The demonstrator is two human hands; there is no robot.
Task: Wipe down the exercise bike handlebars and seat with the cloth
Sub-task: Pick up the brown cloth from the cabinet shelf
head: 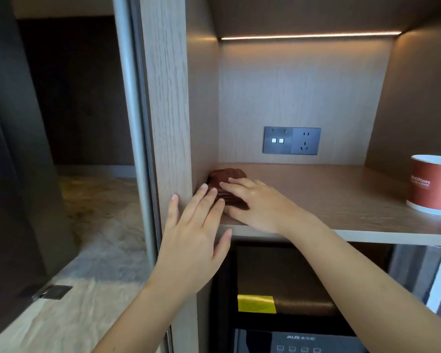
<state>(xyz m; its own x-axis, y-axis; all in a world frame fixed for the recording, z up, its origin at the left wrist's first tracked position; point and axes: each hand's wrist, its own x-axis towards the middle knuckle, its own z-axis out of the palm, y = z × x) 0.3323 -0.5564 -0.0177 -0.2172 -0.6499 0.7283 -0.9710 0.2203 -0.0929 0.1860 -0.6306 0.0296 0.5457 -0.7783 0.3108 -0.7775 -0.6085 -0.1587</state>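
A folded brown cloth (227,175) lies in the back left corner of a wooden shelf (329,192), against the cabinet's side wall. My right hand (255,202) rests flat on top of the cloth with straight fingers. Just in front of the shelf edge, my left hand (194,235) is raised with its fingers spread and straight, their tips close to the cloth's near edge. No exercise bike is in view.
A red paper cup (430,184) stands at the right end of the shelf. A grey switch and socket plate (292,140) sits on the back wall. Below the shelf is a dark appliance (290,337) with a yellow sticker. A wooden post (167,98) borders the shelf's left.
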